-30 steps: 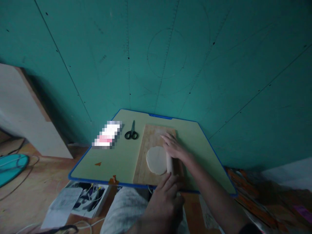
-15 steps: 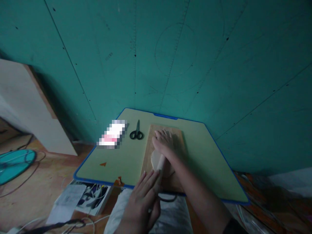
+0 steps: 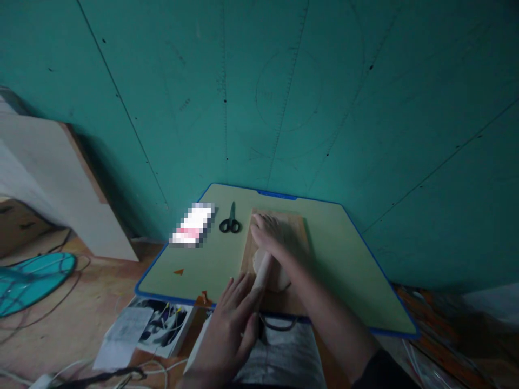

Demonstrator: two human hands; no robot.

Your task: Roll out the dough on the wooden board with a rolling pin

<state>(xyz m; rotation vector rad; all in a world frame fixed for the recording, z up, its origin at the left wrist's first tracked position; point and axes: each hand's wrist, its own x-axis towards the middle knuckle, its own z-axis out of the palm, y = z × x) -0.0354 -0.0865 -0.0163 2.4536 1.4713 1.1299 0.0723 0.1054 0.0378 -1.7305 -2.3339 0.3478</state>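
Observation:
A wooden rolling pin (image 3: 264,269) lies lengthwise across flattened pale dough (image 3: 279,281) on a wooden board (image 3: 298,305). My left hand (image 3: 235,319) presses on the pin's near end, its fingers stretched out past the board's left edge. Over the far end of the pin rests my right hand (image 3: 265,229), palm down; its fingers look extended but are slightly blurred. My right forearm crosses above the dough and covers part of it. To the left of the board lie scissors (image 3: 230,219) with black handles, pointing away from me.
A blurred-out bright rectangle (image 3: 193,224) lies on the blue-edged folding table (image 3: 344,259). An orange scrap (image 3: 179,272) is near the front left. The green wall (image 3: 194,135) stands right behind the table. Cables and a box (image 3: 164,329) are on the floor below.
Both hands have moved left over the board, and the rolling pin has rolled left with them across the dough. The whole view has shifted slightly.

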